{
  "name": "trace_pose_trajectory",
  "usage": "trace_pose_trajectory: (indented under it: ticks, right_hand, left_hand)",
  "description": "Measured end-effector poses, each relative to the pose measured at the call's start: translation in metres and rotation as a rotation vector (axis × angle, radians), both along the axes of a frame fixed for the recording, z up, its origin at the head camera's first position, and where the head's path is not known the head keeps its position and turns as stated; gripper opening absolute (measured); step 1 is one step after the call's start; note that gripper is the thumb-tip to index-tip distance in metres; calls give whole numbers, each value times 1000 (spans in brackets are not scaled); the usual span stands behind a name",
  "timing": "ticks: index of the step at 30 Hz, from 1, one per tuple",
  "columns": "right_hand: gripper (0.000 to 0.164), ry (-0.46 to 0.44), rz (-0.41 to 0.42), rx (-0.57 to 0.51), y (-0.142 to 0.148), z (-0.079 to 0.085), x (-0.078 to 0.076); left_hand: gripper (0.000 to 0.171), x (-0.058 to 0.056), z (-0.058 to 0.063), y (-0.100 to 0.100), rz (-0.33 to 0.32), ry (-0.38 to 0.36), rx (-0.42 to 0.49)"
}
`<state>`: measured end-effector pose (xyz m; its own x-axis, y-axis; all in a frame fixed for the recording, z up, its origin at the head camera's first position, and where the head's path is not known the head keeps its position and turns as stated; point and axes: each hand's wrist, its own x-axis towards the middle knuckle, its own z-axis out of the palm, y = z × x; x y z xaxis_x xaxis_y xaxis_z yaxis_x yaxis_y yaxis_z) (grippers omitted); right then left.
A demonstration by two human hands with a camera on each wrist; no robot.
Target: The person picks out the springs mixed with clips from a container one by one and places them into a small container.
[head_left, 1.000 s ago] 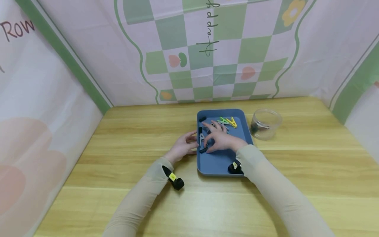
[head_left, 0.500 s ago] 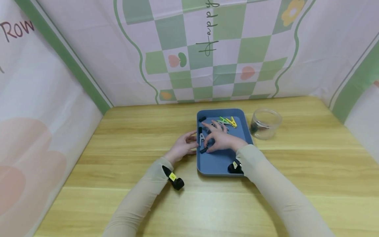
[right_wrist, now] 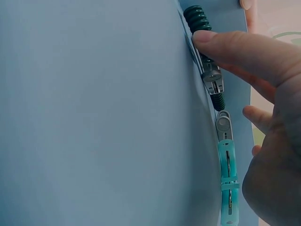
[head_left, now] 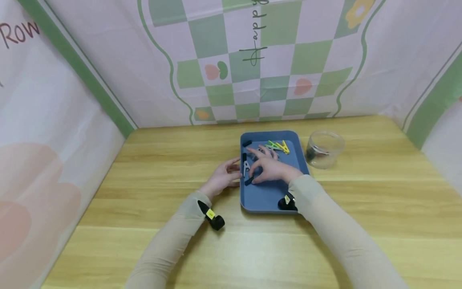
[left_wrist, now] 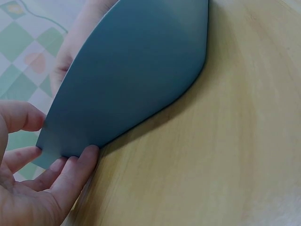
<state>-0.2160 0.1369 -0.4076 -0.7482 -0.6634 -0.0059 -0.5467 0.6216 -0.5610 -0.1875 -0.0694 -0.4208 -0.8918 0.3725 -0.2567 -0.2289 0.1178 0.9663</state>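
Note:
A blue tray (head_left: pixel 267 198) holds dark coil springs and clothespins. At its left side, the thumb and index finger of my right hand (head_left: pixel 268 167) pinch a dark coil spring (right_wrist: pixel 196 20); the other fingers spread over the tray. Just beyond that spring lie a grey clothespin (head_left: pixel 246 167) and another dark spring (head_left: pixel 244 156). In the right wrist view, a turquoise clothespin (right_wrist: pixel 229 183) lies along the wall. My left hand (head_left: pixel 223 177) rests its fingertips against the outside of the tray's left wall, at the rim and lower edge in the left wrist view.
A clear round jar (head_left: pixel 325 148) with dark things inside stands right of the tray. At the tray's far end lie a spring (head_left: pixel 247 143), a green clothespin (head_left: pixel 273 144) and a yellow clothespin (head_left: pixel 283 147). A patterned cloth (head_left: pixel 245 60) hangs behind the wooden table (head_left: pixel 173 160).
The head view has shifted slightly. The near spring at my right fingertips is tilted a little more, while both hands keep almost the same places.

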Motion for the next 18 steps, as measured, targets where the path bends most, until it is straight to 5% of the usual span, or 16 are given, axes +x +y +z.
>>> trace_pose_trajectory:
  ticks: [18]
  right_hand:
    - [7,-22,-36,27,-1,1,-2]
  left_hand:
    - [61,0,1,0,4,-9,9]
